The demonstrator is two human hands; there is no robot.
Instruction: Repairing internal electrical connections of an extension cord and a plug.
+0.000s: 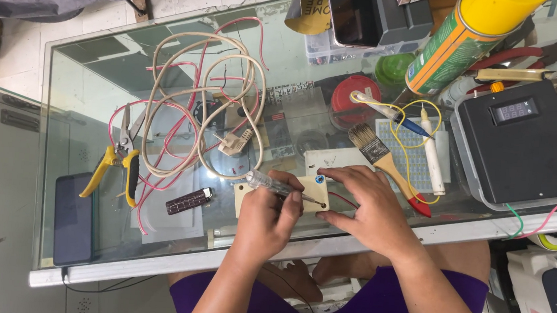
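Observation:
My left hand (267,218) grips a clear-handled screwdriver (270,183), its tip pointing right onto a small beige board (315,180) with a blue part at its top edge. My right hand (367,206) lies flat on the right side of that board, fingers spread, pressing it to the glass table (92,89). Both hands sit near the table's front edge. Part of the board is hidden under my hands.
Coiled beige cable with plug (237,140) and red wires lie mid-table. Yellow-handled pliers (119,157), a dark phone (74,216), a small lighter-like object (189,200) sit left. A paintbrush (384,161), soldering iron (431,152), black meter box (524,143), spray can (463,42) stand right.

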